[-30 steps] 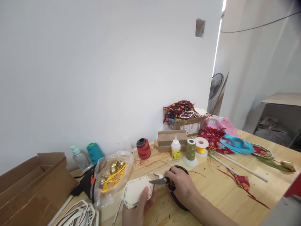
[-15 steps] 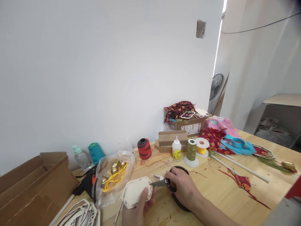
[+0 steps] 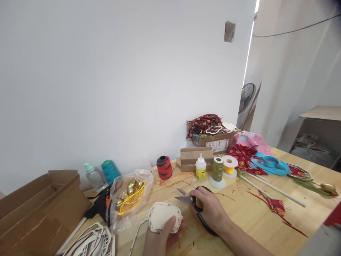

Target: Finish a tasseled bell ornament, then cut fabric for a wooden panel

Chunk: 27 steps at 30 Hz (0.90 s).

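My left hand [image 3: 166,233] grips a flat cream panel [image 3: 162,215] with a dark-flecked, scalloped rim, the thumb pressed across its face. From the panel's left side a thin pale strip [image 3: 136,234] runs down to the table. Just to the right, my right hand [image 3: 209,206] is wrapped round black-handled scissors [image 3: 186,198]. Their blades are parted and point left, above and to the right of the panel, apart from it. Tiny dark scraps lie on the wood below the scissors.
Behind the hands stand a red-black thread cone [image 3: 164,167], a glue bottle [image 3: 200,169] and an olive thread spool [image 3: 217,170]. Left are a bag of gold bells [image 3: 130,195], a glue gun [image 3: 98,209] and a cardboard box [image 3: 42,209]. Fabric scraps [image 3: 242,156] and white rods [image 3: 277,188] lie right.
The panel has turned in my left hand and shifted slightly right and down. The scissors have come away from its edge, and their blades are more visible, spread above it.
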Motion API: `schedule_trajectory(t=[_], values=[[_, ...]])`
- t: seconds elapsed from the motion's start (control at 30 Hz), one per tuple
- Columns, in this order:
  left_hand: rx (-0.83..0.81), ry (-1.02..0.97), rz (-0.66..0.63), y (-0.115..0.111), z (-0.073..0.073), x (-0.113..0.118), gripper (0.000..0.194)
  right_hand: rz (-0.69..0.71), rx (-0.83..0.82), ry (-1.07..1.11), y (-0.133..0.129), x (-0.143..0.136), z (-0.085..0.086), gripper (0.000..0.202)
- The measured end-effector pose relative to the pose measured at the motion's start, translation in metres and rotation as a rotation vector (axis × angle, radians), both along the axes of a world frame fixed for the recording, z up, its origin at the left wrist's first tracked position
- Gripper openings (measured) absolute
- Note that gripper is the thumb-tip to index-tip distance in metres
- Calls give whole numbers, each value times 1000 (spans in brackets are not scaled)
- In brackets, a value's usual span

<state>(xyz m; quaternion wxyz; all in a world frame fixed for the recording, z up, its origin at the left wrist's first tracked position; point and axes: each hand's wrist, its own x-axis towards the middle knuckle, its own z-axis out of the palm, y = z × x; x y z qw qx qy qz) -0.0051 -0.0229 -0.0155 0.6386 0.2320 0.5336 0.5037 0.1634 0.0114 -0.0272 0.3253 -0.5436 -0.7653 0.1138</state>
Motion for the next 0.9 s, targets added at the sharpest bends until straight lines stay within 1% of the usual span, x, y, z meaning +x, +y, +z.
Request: schedule_trajectory(t=[0.07, 0.1, 0.2, 0.23, 0.3, 0.33, 0.4, 0.47, 0.57, 0.63, 0.7, 0.77, 0.83, 0.9], values=[[41, 101, -26, -2, -1, 3, 32, 64, 51, 112, -1, 2, 2, 16], [81, 140, -64, -3, -1, 5, 33, 112, 75, 164, -2, 2, 3, 16], [207, 252, -234, -6, -3, 9, 34, 298, 80, 233, -5, 2, 6, 19], [244, 300, -270, -7, -3, 9, 34, 356, 67, 242, -6, 1, 6, 19], [294, 403, -278, -6, -4, 10, 34, 434, 25, 252, -8, -1, 7, 18], [318, 443, -265, -5, -5, 9, 33, 448, 4, 258, -9, -3, 6, 18], [349, 487, -245, -3, -5, 8, 33, 450, -29, 282, -11, -5, 6, 17], [370, 477, -202, -2, -5, 6, 34, 447, -48, 305, -12, -7, 5, 17], [372, 354, -139, 0, -4, 3, 37, 446, -27, 287, -11, -8, 4, 19], [320, 275, -112, 0, -2, 1, 37, 377, 16, 241, -9, -7, 3, 20], [212, 198, -124, -1, 0, 1, 40, 259, 47, 170, -7, -5, 3, 26], [118, 126, -177, -3, 2, 2, 42, 175, 43, 80, -6, -4, 3, 36], [83, 102, -220, -4, 4, 4, 42, 161, 35, -15, -6, -4, 4, 41], [87, 115, -227, -6, 6, 5, 39, 173, 45, -94, -7, -5, 5, 38]])
